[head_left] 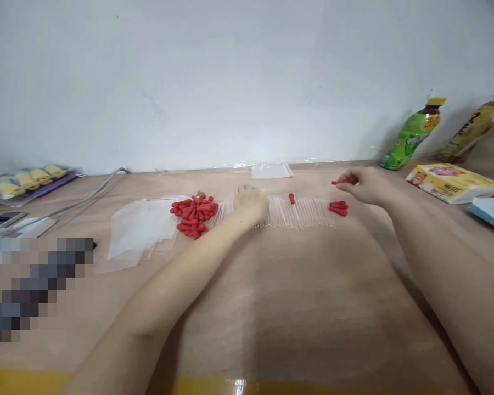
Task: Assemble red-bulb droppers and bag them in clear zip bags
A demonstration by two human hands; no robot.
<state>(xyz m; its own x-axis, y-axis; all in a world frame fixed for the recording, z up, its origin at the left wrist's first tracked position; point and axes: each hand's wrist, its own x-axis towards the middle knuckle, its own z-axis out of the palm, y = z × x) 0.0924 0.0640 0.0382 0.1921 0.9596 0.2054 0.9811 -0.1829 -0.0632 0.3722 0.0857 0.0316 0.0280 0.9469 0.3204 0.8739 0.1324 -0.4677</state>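
Observation:
My right hand [363, 185] pinches a small red rubber bulb [334, 182] between thumb and fingertips, held near the far right end of a row of thin clear tubes [313, 213]. My left hand [251, 205] rests over the middle of that row with its fingers curled down; whatever they hold is hidden. A single red bulb [292, 198] lies across the tubes between my hands. Below my right hand, several red bulbs [338, 208] lie together at the row's right end. A larger heap of red bulbs [194, 211] sits at the left end.
Clear plastic bags [138, 230] lie left of the heap, and a small white packet [271, 171] is near the wall. At the right stand a green drink bottle [411, 137] and a yellow tissue pack [453, 181]. A grey cable [86, 198] crosses the left side.

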